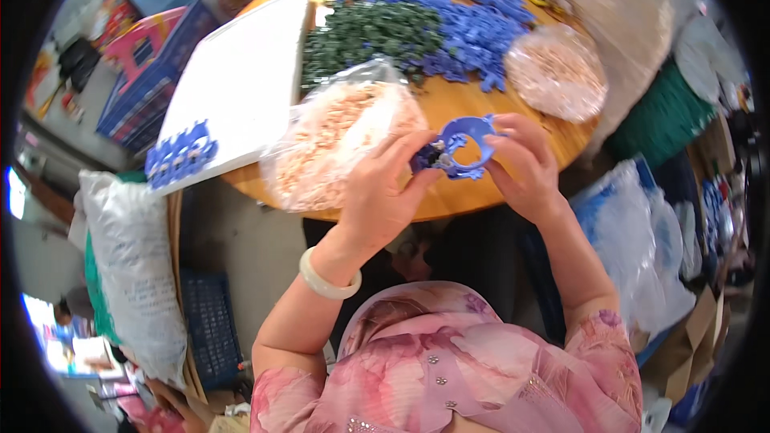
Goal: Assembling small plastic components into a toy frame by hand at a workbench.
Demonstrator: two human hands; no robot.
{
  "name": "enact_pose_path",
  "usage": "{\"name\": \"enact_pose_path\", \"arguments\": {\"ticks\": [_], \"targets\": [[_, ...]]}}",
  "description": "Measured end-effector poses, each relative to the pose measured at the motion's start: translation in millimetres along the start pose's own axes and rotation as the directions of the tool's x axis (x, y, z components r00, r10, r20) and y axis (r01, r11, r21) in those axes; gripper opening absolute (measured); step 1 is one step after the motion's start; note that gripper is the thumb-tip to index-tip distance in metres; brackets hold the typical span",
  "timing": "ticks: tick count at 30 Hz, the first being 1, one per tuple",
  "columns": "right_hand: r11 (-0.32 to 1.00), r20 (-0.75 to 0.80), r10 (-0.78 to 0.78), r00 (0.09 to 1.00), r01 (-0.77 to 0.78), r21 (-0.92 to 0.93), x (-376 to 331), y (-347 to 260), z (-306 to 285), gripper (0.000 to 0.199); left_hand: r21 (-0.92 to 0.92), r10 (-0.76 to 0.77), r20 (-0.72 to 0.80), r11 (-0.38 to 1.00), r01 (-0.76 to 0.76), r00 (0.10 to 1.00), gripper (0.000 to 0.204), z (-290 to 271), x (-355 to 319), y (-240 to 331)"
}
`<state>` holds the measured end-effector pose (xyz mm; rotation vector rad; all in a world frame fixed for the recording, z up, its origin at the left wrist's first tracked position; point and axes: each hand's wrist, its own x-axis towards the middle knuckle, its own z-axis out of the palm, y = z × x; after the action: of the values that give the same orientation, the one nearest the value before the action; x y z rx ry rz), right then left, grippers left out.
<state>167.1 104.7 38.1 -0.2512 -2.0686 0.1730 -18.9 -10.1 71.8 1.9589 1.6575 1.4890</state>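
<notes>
Above the table's near edge, a blue ring-shaped plastic part (468, 171) is held between my hands. My left hand (383, 179) pinches its left end, where a small dark piece shows by the fingertips. The fingers of my right hand (525, 162) close on the ring's right side. Close to my left hand lies a clear bag of small pale peach pieces (333, 140). Farther back are a heap of dark green small parts (365, 36) and a heap of blue plastic parts (473, 28). Several blue parts (183, 154) sit in a row on a white board (241, 72).
The round wooden table (457, 100) also carries a second clear bag of pale pieces (557, 72) at the right. Blue crates (210, 325) and a full white sack (136, 281) stand left. Clear plastic bags (630, 240) and a green sack (662, 120) are right.
</notes>
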Motion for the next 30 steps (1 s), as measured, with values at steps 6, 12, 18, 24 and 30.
{"name": "enact_pose_path", "arguments": {"ticks": [6, 12, 18, 24, 30], "targets": [[0.864, 0.128, 0.458, 0.880, -0.474, 0.172, -22, 19, 4, 0.044, 0.251, 0.122, -0.215, 0.966, -0.066, 0.969, 0.039, -55, 2, 0], [0.828, 0.263, 0.460, 0.848, -0.517, 0.218, -16, 21, 23, 0.027, 0.500, -0.058, -0.547, 0.778, 0.381, 0.835, 0.033, -170, -1, -55], [0.842, 0.278, 0.461, 0.843, -0.514, 0.164, -10, 24, 9, 0.017, 0.514, -0.100, -0.640, 0.681, 0.521, 0.762, 0.035, -185, -20, -128], [0.819, 0.306, 0.489, 0.817, -0.550, 0.161, -9, 22, 10, 0.011, 0.694, 0.014, -0.597, 0.510, 0.508, 0.802, 0.042, -175, -39, -155], [0.825, 0.291, 0.483, 0.826, -0.541, 0.165, -13, 21, 9, 0.011, 0.761, 0.031, -0.567, 0.403, 0.508, 0.823, 0.043, -171, -45, -161]]}}
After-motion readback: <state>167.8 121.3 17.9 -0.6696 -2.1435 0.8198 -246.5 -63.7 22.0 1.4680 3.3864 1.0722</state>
